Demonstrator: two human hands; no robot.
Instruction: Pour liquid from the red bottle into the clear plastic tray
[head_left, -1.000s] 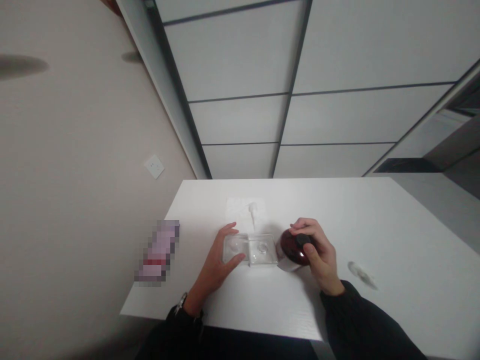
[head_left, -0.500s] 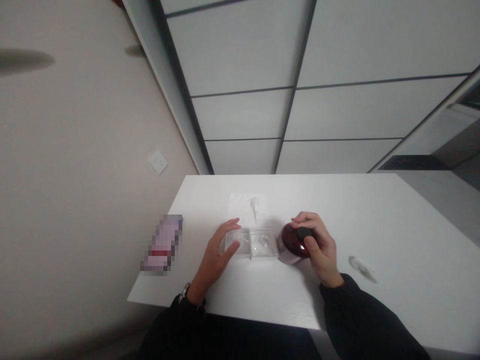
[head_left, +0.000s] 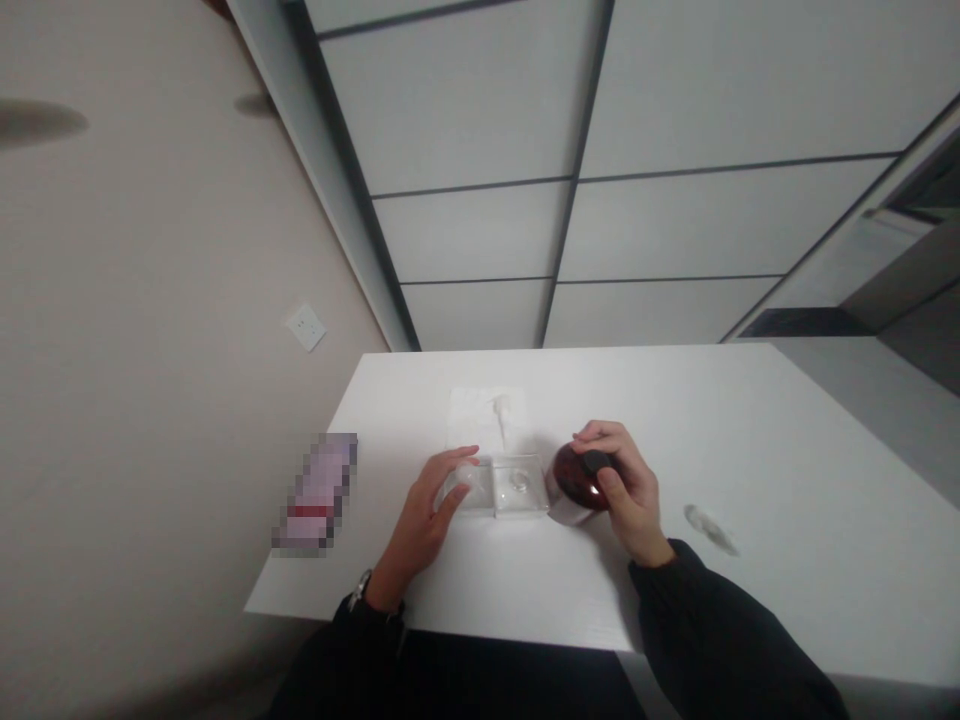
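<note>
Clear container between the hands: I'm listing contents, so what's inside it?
Within the clear container, a round transparent shape shows in the right half. The left hand partly covers the left half; what lies behind its fingers cannot be seen.

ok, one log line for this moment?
left hand: open at left end of clear box, contact unclear | right hand: gripping dark-red bottle near black cap | bottle: right of box

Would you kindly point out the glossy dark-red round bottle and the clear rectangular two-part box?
Glossy dark-red round bottle point(head_left: 574, 480): head view, on its rounded shoulder.
Clear rectangular two-part box point(head_left: 493, 490): head view, on the wall between its halves.
</note>
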